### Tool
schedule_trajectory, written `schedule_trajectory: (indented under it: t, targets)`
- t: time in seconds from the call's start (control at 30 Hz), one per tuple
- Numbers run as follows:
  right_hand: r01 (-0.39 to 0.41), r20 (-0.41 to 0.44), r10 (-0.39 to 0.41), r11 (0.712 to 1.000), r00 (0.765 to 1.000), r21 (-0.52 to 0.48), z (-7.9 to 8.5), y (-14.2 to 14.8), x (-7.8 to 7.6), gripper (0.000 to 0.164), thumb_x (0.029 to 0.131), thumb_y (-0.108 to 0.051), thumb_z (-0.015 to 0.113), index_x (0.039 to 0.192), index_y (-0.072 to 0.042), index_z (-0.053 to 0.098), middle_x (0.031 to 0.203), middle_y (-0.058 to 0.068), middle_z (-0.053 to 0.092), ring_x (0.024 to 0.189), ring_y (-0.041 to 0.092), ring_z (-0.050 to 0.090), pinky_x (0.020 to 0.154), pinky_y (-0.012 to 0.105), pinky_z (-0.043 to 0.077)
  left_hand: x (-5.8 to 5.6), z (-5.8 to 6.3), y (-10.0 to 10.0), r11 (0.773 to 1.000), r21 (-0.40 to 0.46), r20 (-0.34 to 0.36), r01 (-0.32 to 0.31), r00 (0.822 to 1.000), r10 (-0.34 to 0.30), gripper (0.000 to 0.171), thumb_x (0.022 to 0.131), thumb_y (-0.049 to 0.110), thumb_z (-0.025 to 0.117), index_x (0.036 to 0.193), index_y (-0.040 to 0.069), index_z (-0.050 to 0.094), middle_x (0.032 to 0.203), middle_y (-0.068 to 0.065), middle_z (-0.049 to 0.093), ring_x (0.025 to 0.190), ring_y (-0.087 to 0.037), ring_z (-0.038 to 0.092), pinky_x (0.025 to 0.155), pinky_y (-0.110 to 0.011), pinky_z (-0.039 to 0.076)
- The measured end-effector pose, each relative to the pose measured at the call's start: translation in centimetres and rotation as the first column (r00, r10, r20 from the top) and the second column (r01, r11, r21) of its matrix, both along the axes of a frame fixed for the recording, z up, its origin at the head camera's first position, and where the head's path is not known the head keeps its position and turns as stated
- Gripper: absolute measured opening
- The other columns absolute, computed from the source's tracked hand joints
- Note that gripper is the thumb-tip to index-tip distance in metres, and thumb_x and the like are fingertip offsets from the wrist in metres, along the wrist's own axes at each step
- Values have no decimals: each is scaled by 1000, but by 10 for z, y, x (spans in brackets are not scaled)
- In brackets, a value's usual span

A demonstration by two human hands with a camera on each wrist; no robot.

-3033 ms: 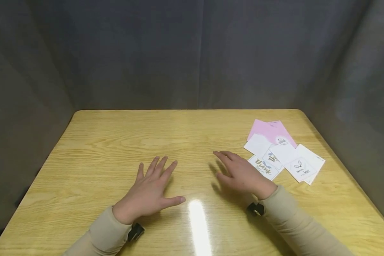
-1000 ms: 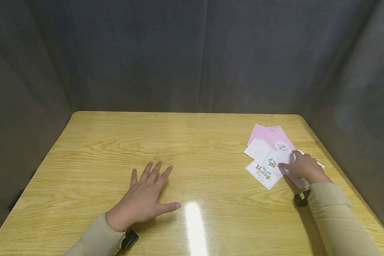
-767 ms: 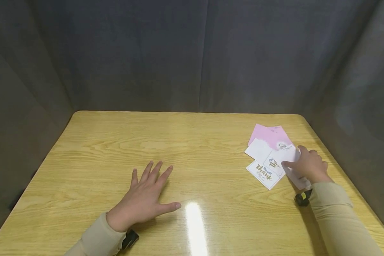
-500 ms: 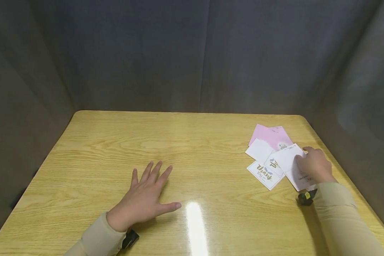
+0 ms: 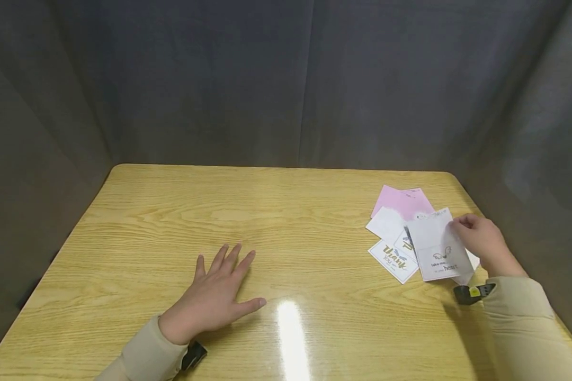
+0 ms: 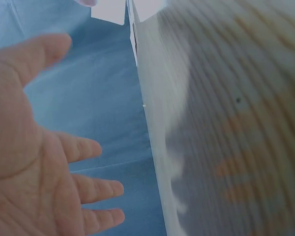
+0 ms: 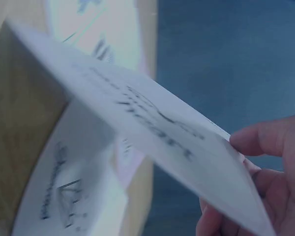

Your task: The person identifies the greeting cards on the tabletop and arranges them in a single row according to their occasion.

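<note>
My right hand [image 5: 483,241] pinches a white greeting card [image 5: 436,254] by its right edge, thumb on one face and fingers behind. Printed on the card are a small winged drawing and the word "heart". In the right wrist view the card [image 7: 152,123] is lifted and tilted above another white card [image 7: 64,191]. To its left lie a white "Thank You" card [image 5: 394,261] and a plain white card [image 5: 386,222], with pink cards [image 5: 400,201] behind them. My left hand [image 5: 212,299] is spread palm down over the table's left half, holding nothing; its palm [image 6: 19,162] fills the left wrist view.
The wooden table [image 5: 195,211] has rounded far corners. Dark grey curtains [image 5: 209,84] hang behind it and along both sides. A bright light reflection lies on the tabletop between the hands.
My right hand has moved right to the cards, taken hold of the "heart" card and lifted it off the pile. The left hand has hardly moved.
</note>
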State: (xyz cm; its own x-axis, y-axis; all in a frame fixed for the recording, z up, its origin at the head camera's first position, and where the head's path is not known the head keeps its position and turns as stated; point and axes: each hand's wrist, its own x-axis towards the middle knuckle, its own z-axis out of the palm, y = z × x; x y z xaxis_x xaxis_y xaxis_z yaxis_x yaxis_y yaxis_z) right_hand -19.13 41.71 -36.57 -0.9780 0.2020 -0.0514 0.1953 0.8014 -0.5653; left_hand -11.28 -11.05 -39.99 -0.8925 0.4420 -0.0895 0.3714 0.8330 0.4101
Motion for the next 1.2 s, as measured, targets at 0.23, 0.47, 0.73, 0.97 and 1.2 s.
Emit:
schedule_trajectory:
  t: [0.23, 0.47, 0.73, 0.97, 1.2]
  targets:
    - [-60, -42, 56, 992, 998, -112, 12, -20, 2, 39, 108, -20, 45, 121, 16, 53, 103, 21, 63, 93, 26, 56, 84, 50, 44, 1, -2, -1, 1000, -7, -54, 11, 998, -11, 81, 100, 53, 61, 161, 7, 35, 165, -25, 26, 152, -49, 19, 109, -82, 8]
    - [-134, -66, 121, 958, 990, -252, 11, -47, -3, 32, 109, -17, 47, 119, 13, 53, 90, -6, 62, 82, 3, 55, 76, 30, 44, 0, -2, -1, 1000, 2, -76, 15, 997, -15, 77, 100, 50, 63, 158, 5, 41, 161, -25, 34, 149, -49, 27, 109, -82, 15]
    - [-194, -73, 180, 929, 981, -315, 9, -79, -6, 25, 109, -15, 49, 115, 8, 54, 93, -6, 62, 85, 6, 57, 77, 29, 47, 2, -2, -1, 1000, -10, -67, 3, 998, -4, 75, 100, 50, 63, 157, 5, 43, 159, -25, 38, 148, -47, 29, 110, -79, 18]
    - [-248, -68, 240, 898, 968, -363, 3, -103, -7, 19, 109, -14, 50, 110, 5, 55, 91, -4, 65, 86, 6, 61, 77, 29, 49, 3, 1, -1, 1000, -13, -81, 4, 997, -5, 74, 100, 49, 63, 155, 3, 44, 156, -25, 41, 146, -48, 32, 110, -78, 21]
    - [-315, -66, 317, 853, 946, -417, -7, -126, -7, 17, 107, -10, 51, 108, 6, 54, 91, 2, 64, 87, 12, 63, 79, 34, 49, 3, 1, 0, 1000, -6, -81, 8, 997, -8, 74, 100, 48, 63, 155, 3, 44, 156, -25, 42, 146, -48, 33, 110, -78, 21]
